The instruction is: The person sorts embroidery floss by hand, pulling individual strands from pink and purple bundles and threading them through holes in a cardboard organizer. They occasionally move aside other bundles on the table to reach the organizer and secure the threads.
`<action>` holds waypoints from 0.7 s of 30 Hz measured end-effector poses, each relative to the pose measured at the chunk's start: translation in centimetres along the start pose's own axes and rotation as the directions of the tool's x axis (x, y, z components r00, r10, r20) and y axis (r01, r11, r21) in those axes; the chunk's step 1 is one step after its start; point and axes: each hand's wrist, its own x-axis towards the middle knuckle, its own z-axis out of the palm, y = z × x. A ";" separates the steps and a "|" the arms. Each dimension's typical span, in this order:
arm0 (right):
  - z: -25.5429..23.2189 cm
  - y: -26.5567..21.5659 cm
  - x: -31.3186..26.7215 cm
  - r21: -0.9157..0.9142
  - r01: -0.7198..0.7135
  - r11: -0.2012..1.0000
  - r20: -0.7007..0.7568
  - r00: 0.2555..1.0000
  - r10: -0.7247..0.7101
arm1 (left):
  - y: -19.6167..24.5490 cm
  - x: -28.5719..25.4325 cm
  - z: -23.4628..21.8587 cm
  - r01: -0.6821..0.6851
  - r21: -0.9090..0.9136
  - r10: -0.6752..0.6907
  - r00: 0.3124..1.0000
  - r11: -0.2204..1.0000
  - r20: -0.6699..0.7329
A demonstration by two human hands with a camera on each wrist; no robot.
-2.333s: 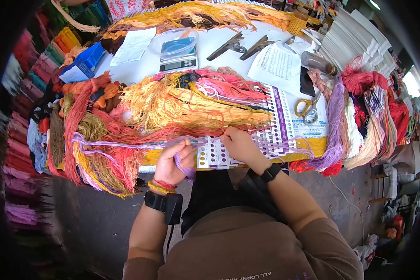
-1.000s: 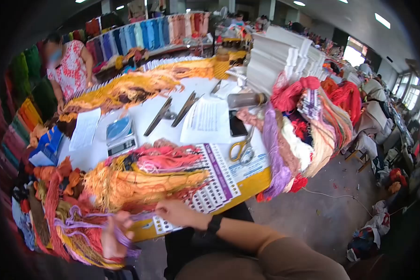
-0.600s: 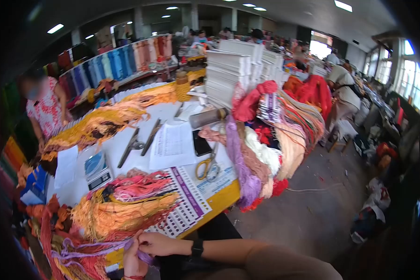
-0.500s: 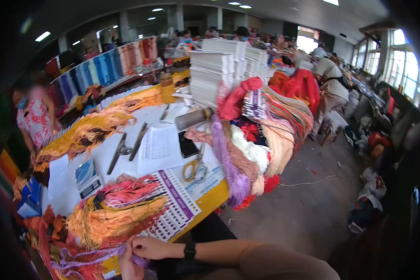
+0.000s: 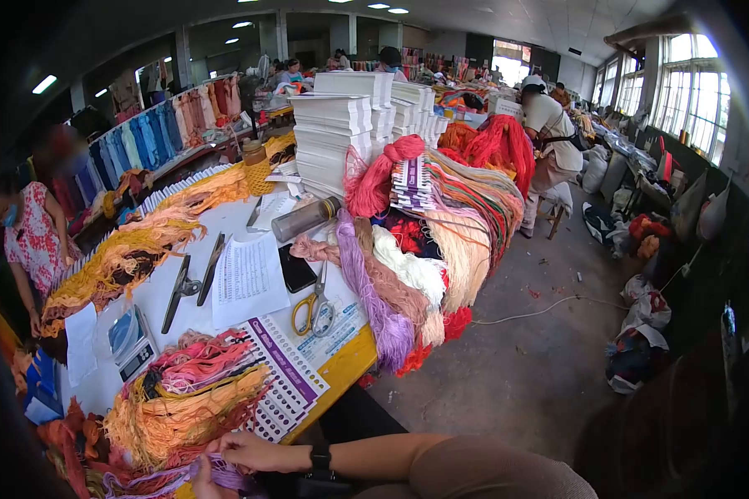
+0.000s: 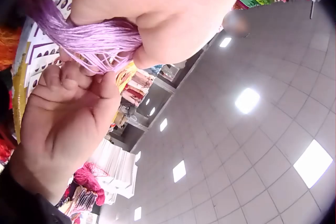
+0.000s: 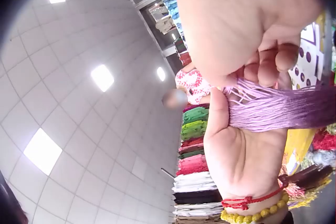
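A bundle of lilac embroidery thread runs across the palm side of my left hand, whose thumb and fingers hold it. My right hand, its fingers curled in, pinches the strands right beside the left thumb. Between the two hands the strands fan out and cross loosely. The head view has both hands low at the table's front edge, the right hand overlapping the left hand, which is partly cut off. More lilac strands trail left over the heaped thread. The right fingertips are partly hidden.
Orange and pink thread lies on punched colour cards. Beyond are scissors, a phone, a bottle, clamps and a scale. Hanging skeins cover the right end. A person stands at far left.
The head view has swung up and right, so the table slides left and down and the room shows. The hands, apart earlier, are now close together on the lilac thread.
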 end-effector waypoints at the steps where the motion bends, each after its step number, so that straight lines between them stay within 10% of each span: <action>1: -0.1 -0.3 -0.1 -0.001 -0.002 1.000 -0.001 1.000 0.002 | 0.0 0.0 0.0 0.008 -0.025 -0.008 1.000 1.000 0.006; 10: 0.2 -1.0 -0.4 0.001 -0.141 0.990 0.046 0.989 0.141 | 1.4 -1.6 1.3 -0.085 0.094 0.086 0.996 0.992 -0.008; 13: 0.1 1.1 0.5 -0.263 0.024 0.964 0.056 0.998 -0.010 | 0.7 -1.1 0.6 -0.212 0.212 0.220 0.975 0.954 -0.014; 15: -0.3 2.8 1.0 -0.539 0.393 0.745 0.081 0.905 -0.418 | -0.4 1.4 -1.6 -0.240 0.129 0.233 0.970 0.962 0.070; 18: 0.2 -0.3 -0.1 -0.276 0.014 0.961 0.030 1.000 -0.005 | -0.7 0.9 -2.7 -0.246 -0.100 0.256 0.962 0.964 0.092; 21: 0.5 -0.7 -0.1 -0.039 -0.103 0.994 0.008 0.995 0.103 | 0.0 0.5 -2.5 -0.185 -0.157 0.207 0.968 0.970 0.141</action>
